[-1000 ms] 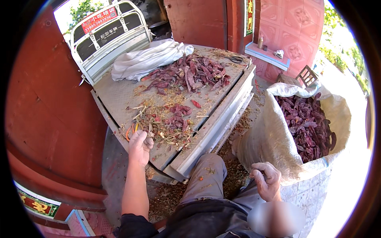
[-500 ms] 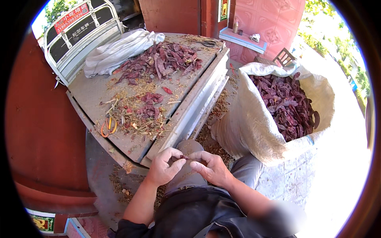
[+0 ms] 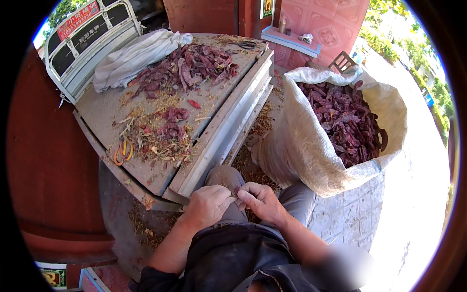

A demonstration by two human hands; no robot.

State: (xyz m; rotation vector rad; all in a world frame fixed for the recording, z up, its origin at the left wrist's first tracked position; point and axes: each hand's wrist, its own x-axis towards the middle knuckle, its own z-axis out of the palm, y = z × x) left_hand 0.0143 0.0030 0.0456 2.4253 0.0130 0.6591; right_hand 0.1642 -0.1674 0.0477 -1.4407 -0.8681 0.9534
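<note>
Above my lap, my left hand [image 3: 210, 203] and my right hand [image 3: 262, 201] meet at the fingertips. A small piece of dark red dried chili pepper [image 3: 237, 190] shows at the tips of my right thumb and forefinger, which pinch it. My left fingers are curled closed against it, and whatever lies inside them is hidden. To the right stands a big white woven sack [image 3: 311, 160] with its mouth wide, filled high with dried chili peppers [image 3: 340, 119]. On the truck bed [image 3: 160, 177] at the left lies a heap of more dried chilies [image 3: 187, 70].
Orange-handled scissors [image 3: 123, 152] lie by the bed's near left edge, beside stems and scraps [image 3: 158, 146]. Dark-handled scissors [image 3: 247, 45] and a crumpled white sack [image 3: 136, 58] lie farther back. A chair [image 3: 342, 62] stands behind the full sack.
My left hand has rolled over, its fingers now curled in with the knuckles up. The chili piece has moved toward my right fingertips. The whole view has shifted slightly.
</note>
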